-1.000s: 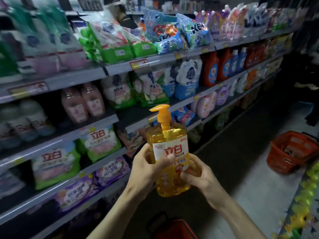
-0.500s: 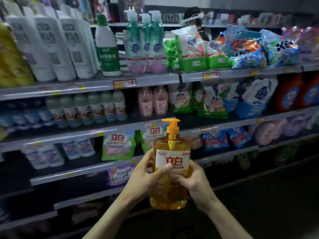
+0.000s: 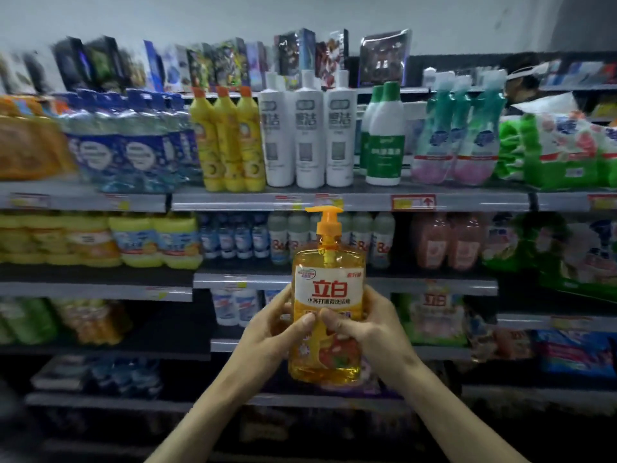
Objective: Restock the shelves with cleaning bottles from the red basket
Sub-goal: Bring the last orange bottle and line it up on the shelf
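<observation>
- Both hands are gripping one bottle. The left hand (image 3: 277, 332) is curling round its left side and the right hand (image 3: 370, 329) round its right side, with the thumbs nearly meeting on the front just below the label.
- The bottle (image 3: 329, 295), clear plastic holding orange-yellow dish liquid, is being held upright in mid-air in front of the shelves (image 3: 233, 203) and is touching none of them. Its orange pump (image 3: 325, 217) is overlapping the front edge of the upper shelf in this view.
- Yellow bottles (image 3: 227, 138) and white bottles (image 3: 309, 135) are crowding the upper shelf, and small bottles are lining the shelf behind the pump.
- The red basket is not showing in this view.
- Judging by this, the person is scanning for the right spot: the bottle is out of the basket but not yet shelved.
- Next, the move is calling for a matching row or a gap. The lower shelf (image 3: 160, 335) at left is looking darker and less full, though blur is hiding detail. The bottle should go in upright, label forward, without knocking its neighbours.
</observation>
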Tool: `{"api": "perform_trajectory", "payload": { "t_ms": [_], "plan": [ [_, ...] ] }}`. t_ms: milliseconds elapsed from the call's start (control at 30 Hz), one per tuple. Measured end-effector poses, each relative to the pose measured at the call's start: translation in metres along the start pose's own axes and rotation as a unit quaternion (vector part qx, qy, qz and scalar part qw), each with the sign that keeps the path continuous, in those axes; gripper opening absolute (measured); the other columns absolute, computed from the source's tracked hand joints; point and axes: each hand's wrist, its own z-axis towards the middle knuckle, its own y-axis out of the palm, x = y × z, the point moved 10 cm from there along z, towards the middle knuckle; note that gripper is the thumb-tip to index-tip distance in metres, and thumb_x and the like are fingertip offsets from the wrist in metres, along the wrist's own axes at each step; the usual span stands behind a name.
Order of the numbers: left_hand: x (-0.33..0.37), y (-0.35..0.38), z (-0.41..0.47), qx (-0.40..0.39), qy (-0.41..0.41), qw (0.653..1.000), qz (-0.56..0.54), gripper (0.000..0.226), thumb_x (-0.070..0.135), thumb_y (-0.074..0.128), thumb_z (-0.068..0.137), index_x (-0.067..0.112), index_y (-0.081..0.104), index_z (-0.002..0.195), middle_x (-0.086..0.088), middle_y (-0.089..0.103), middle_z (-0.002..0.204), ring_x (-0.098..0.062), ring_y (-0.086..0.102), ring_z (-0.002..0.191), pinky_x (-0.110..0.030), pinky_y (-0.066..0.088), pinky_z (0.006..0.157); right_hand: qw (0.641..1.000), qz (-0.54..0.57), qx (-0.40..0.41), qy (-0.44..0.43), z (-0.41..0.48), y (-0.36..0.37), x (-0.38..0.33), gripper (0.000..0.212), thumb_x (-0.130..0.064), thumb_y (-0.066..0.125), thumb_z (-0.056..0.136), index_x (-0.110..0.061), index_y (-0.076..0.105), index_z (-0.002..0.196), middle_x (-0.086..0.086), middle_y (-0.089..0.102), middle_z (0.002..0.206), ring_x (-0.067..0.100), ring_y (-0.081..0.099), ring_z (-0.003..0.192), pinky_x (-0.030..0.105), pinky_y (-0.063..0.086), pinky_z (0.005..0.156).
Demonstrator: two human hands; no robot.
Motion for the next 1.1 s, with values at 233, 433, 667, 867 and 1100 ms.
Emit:
{"api": "perform_trajectory", "payload": {
  "t_ms": [233,433,667,867,1100],
  "plan": [
    [0.027,-0.136,-0.026,0.107,0.037,0.993,0.042,0.049,0.027,0.064,0.106,0.030,0.051,0.153,-0.003,0.072,0.134,-0.022,0.071,0.123,-0.046,0.060,0.100,0.996,-0.009,-0.072,-0.052,0.065,0.134,-0.031,0.057,-0.029,0.092,0.077,-0.017,0.066,0.127,-0.003,0.080,0.113,0.016,0.078,0.102,0.034,0.065,0.073],
    [0.039,-0.221,-0.037,0.179,0.055,0.980,0.067,0.051,0.018,0.057,0.106,0.027,0.047,0.155,0.003,0.074,0.131,-0.015,0.071,0.121,-0.027,0.060,0.092,0.989,0.008,-0.130,-0.070,0.108,0.224,-0.051,0.068,-0.038,0.091,0.068,-0.016,0.065,0.127,-0.004,0.081,0.110,0.011,0.078,0.097,0.028,0.062,0.068],
    [0.044,-0.306,-0.035,0.270,0.050,0.958,0.087,0.061,0.025,0.060,0.105,0.027,0.038,0.161,0.003,0.075,0.131,-0.016,0.072,0.121,-0.033,0.061,0.094,0.976,0.024,-0.196,-0.092,0.164,0.309,-0.060,0.063,-0.039,0.092,0.073,-0.022,0.067,0.128,-0.008,0.080,0.112,0.011,0.077,0.103,0.039,0.065,0.085],
    [0.062,-0.379,-0.033,0.344,0.048,0.931,0.109,0.066,0.033,0.064,0.101,0.035,0.037,0.161,0.008,0.075,0.127,-0.013,0.073,0.118,-0.032,0.062,0.091,0.959,0.033,-0.247,-0.132,0.214,0.380,-0.089,0.065,-0.042,0.093,0.069,-0.023,0.066,0.125,-0.010,0.080,0.108,0.009,0.078,0.095,0.038,0.066,0.080],
    [0.082,-0.476,-0.036,0.427,0.050,0.882,0.192,0.077,0.060,0.066,0.093,0.042,0.038,0.162,0.009,0.071,0.129,-0.008,0.072,0.114,-0.041,0.064,0.092,0.949,0.059,-0.261,-0.167,0.263,0.469,-0.121,0.075,-0.054,0.094,0.059,-0.027,0.065,0.123,-0.009,0.080,0.106,0.006,0.078,0.093,0.033,0.066,0.078]
  ]
}}
